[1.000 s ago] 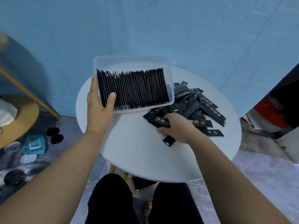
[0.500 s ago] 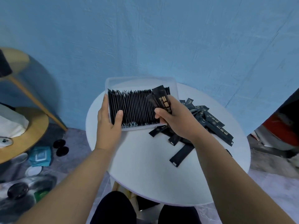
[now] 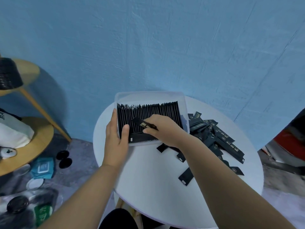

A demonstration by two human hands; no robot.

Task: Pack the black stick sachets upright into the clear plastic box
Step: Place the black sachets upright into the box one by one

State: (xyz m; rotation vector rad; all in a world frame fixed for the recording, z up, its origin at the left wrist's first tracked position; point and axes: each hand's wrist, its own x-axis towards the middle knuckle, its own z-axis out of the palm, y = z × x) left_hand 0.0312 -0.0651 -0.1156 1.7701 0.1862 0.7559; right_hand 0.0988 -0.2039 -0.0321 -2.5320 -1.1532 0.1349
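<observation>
The round white table [image 3: 148, 187] has bare top on its near half, between the two forearms, while its far edge sits close to the blue wall. The clear rectangular plastic box [image 3: 149, 94] stands at the table's far left edge, with its left wall almost over the rim. Just beside the box's right wall a loose heap of black stick sachets [image 3: 219, 138] sprawls toward the right edge, crowding that side, and a few strays lie nearer. To the left, off the table, is a wooden tiered side table [image 3: 24, 156], with a blue wipes pack [image 3: 43, 167] on the floor below. The left hand [image 3: 116, 142] grips the box's near left corner, thumb inside over the packed row of black sachets [image 3: 156, 111], which fills the box from left wall to right wall. The right hand [image 3: 163, 128] pinches one black stick sachet [image 3: 142, 123] over that row, its long axis slanting from near right to far left, free end pointing far left.
</observation>
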